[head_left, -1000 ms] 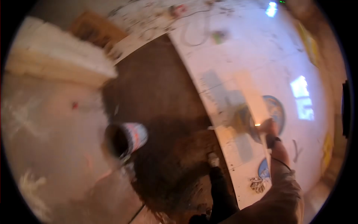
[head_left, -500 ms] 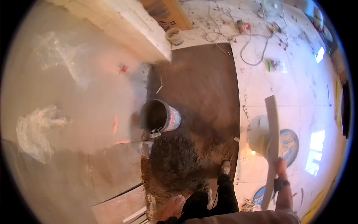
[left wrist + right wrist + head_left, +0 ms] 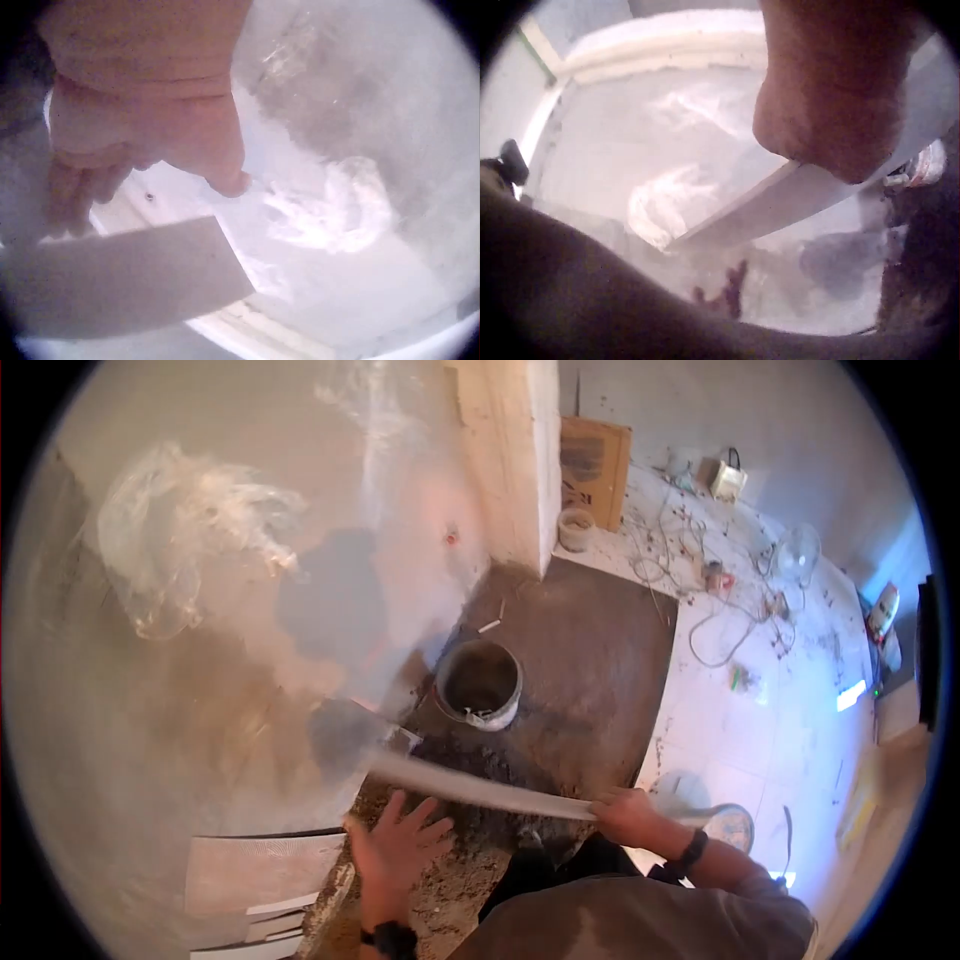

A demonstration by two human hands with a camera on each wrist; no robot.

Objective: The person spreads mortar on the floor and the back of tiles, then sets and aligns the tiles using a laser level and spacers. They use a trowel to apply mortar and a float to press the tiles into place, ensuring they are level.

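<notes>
My right hand (image 3: pixel 630 820) grips one end of a long, narrow, pale strip (image 3: pixel 490 793), which looks like a cut length of tile. The strip spans leftward across the head view, its far end blurred over the grey floor at left. Just below that far end is my left hand (image 3: pixel 397 852), fingers spread and holding nothing. In the left wrist view the strip (image 3: pixel 127 277) lies beyond the left hand's fingertips. The right wrist view shows the right hand (image 3: pixel 832 112) closed around the strip (image 3: pixel 769 202). Dark, crumbly mortar (image 3: pixel 440 885) lies beneath both hands.
A bucket (image 3: pixel 497 717) stands on the dark, smoothed bed (image 3: pixel 600 630) ahead. Cut tile pieces (image 3: pixel 265 870) lie at lower left. Crumpled clear plastic (image 3: pixel 190 530) rests on the grey floor. A wall end (image 3: pixel 515 470), cardboard box (image 3: pixel 597 470) and white tiles with cables (image 3: pixel 700 660) lie farther off.
The right hand has brought the strip from over the white tiles at right leftward across the mortar, turning it crosswise. My left hand has risen into view with fingers spread. The head view has swung left.
</notes>
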